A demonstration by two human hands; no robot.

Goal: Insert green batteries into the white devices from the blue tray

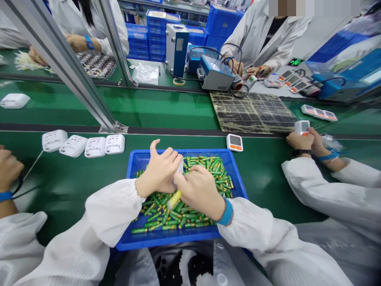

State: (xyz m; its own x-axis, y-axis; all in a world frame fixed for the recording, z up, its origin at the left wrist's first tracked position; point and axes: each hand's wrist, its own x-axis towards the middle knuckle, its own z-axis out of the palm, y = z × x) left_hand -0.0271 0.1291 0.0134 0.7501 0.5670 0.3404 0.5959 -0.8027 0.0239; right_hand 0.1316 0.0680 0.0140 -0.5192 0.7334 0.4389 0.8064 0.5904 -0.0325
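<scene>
My left hand (162, 171) is closed on a small white device (179, 167), with the index finger or thumb sticking up. Most of the device is hidden behind my fingers. My right hand (202, 190) is pressed against it, closed round a short yellow rod-like handle (174, 200); its far end is hidden, so I cannot tell the tool's kind. Both hands are over a blue tray (154, 240) that holds many green and gold batteries (178, 216) lying loose. Just behind the tray's right corner lies a white device with a grey screen and orange buttons (234, 142).
Several white devices (95, 147) lie in a row at the left. A metal post (71, 67) rises behind them. Co-workers' hands show at the left (8, 169) and right (306, 143). Beyond the ledge lies a dark gridded panel (253, 111), with blue instruments (216, 73) behind it.
</scene>
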